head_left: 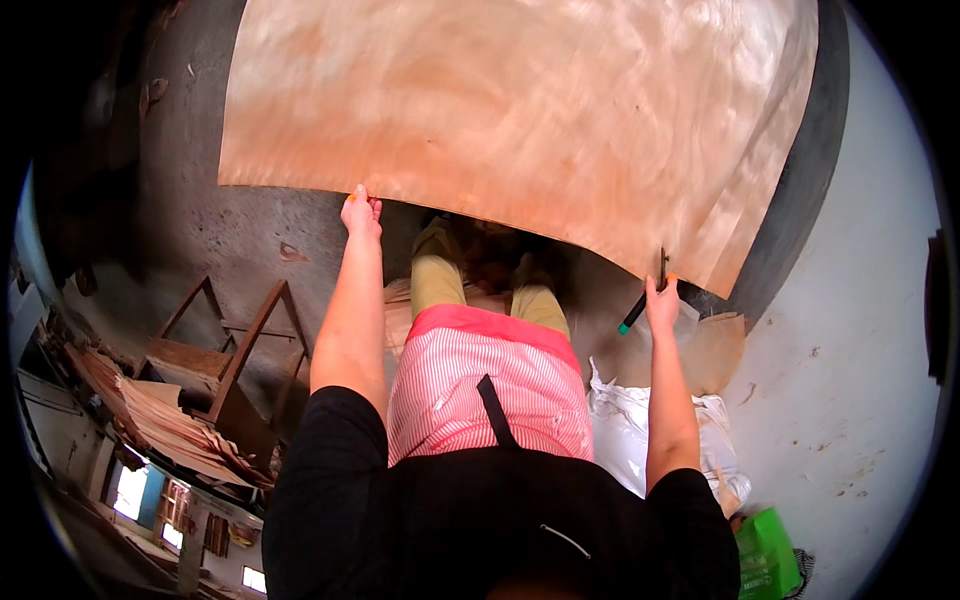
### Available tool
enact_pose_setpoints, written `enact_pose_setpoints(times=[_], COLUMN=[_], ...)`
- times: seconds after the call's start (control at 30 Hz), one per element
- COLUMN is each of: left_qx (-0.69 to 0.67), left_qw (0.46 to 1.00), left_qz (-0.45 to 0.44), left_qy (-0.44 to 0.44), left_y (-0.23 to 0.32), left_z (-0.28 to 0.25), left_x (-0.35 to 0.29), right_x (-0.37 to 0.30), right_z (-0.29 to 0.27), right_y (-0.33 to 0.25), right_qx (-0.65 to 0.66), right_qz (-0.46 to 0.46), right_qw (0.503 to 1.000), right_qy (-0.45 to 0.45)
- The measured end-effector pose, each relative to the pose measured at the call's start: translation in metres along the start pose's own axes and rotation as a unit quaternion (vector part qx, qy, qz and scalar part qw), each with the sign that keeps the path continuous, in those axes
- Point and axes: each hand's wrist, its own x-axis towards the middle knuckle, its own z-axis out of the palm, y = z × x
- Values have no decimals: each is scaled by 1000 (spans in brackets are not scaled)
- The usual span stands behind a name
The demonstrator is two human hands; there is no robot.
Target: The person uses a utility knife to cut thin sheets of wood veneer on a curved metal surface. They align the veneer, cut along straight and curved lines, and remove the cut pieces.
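A large, thin sheet of reddish-tan wood veneer (500, 110) spreads out before me, its near edge bowing slightly. My left hand (362, 215) pinches that edge left of the middle, fingers closed. Near the right corner, my right hand (662, 300) is closed at the same edge. It also holds a dark tool (634, 314) with a green end. A narrow dark part of the tool sticks up over the sheet; its exact kind is unclear. Small orange patches show at the fingertips of both hands.
A brown wooden frame (245, 350) stands on the left, beside stacked veneer sheets (185, 425). White plastic sacking (620, 430) lies near my right arm, with a green bag (768, 555) behind it. A pale wall (850, 330) bounds the right side.
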Motion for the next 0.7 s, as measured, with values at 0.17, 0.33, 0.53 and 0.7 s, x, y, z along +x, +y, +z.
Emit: enact_pose_setpoints(times=[0.17,0.33,0.53,0.7], left_qx=[27,-6,-52,-69], left_qw=[999,1000,998,995], left_qz=[11,27,30,40], left_qy=[26,-3,-21,-53], left_y=[-3,-2,-8,-10], left_z=[6,7,4,1], left_x=[8,13,30,31], right_x=[4,4,11,15], right_z=[3,3,16,23], right_y=[2,-1,13,19], right_qx=[-63,-12,-10,-16], right_qz=[-4,6,16,-1], right_qw=[998,1000,1000,1000], right_qy=[17,6,-1,13])
